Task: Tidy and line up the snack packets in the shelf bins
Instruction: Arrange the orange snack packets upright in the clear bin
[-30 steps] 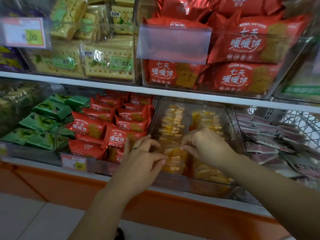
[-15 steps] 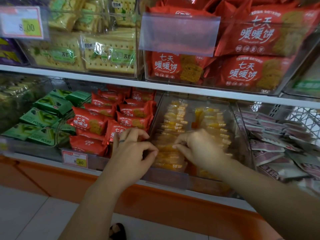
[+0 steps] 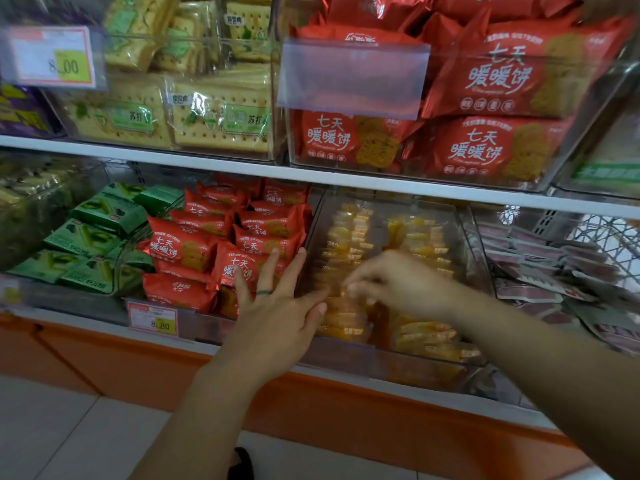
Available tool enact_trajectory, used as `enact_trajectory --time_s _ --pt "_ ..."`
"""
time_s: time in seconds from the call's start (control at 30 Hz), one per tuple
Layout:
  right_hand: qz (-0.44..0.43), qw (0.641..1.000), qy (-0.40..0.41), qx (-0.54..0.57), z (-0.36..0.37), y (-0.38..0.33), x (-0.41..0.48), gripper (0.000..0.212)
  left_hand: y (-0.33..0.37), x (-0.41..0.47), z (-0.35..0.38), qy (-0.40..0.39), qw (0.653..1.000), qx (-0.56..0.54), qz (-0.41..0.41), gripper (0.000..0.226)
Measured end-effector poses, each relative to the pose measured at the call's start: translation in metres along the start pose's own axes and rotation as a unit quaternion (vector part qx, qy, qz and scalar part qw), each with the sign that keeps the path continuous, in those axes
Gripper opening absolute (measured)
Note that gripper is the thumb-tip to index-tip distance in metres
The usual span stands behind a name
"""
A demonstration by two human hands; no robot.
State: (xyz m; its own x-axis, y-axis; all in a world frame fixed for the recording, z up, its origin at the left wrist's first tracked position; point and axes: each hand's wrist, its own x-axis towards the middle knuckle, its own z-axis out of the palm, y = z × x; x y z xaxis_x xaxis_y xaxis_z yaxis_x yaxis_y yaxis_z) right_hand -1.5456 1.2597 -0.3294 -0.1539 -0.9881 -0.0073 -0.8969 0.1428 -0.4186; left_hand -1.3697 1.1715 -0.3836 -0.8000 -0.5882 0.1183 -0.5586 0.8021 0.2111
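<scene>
shelf bins (image 3: 346, 355), price tag "8.80" (image 3: 152, 320); left hand (image 3: 273, 306) spread by red packets (image 3: 180, 247); right hand (image 3: 394, 282) blurred on yellow packets (image 3: 349, 237), grip unclear.

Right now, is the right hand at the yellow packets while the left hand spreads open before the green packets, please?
Not quite: the head view shows the left hand spread before the red packets; the green packets lie further left. The right hand is at the yellow packets.
</scene>
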Motion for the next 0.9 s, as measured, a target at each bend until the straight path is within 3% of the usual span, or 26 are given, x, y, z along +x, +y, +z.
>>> enact_trajectory --time_s 0.07,0.13,0.3,0.4,0.53,0.63,0.9 --pt "0.034 0.994 0.082 0.061 -0.021 0.014 -0.004 0.013 -0.002 -0.001 0.002 0.008 1.000 0.004 0.009 0.075" --pt "0.050 0.991 0.115 0.055 -0.033 0.026 -0.008 0.012 -0.002 -0.001 0.004 0.039 0.999 0.003 0.018 0.079" --pt "0.057 0.996 0.000 -0.061 -0.017 0.030 -0.009 0.018 0.009 0.005 0.006 0.142 0.985 -0.002 0.094 0.043" --pt "0.023 0.993 0.017 -0.115 -0.005 0.027 -0.003 0.024 0.013 0.008 0.015 0.140 0.985 -0.012 0.099 0.040" --pt "0.017 0.988 0.030 -0.149 0.003 0.028 0.007 0.006 0.012 0.009 0.020 0.122 0.988 -0.038 0.084 0.042" --pt "-0.005 0.985 0.033 -0.170 0.006 0.028 0.010 0.010 0.012 0.010 0.021 0.124 0.988 -0.043 0.079 0.038" --pt "-0.008 0.992 0.093 -0.089 0.016 0.029 0.009 0.014 0.013 0.007 0.015 0.106 0.990 -0.045 0.082 0.054"
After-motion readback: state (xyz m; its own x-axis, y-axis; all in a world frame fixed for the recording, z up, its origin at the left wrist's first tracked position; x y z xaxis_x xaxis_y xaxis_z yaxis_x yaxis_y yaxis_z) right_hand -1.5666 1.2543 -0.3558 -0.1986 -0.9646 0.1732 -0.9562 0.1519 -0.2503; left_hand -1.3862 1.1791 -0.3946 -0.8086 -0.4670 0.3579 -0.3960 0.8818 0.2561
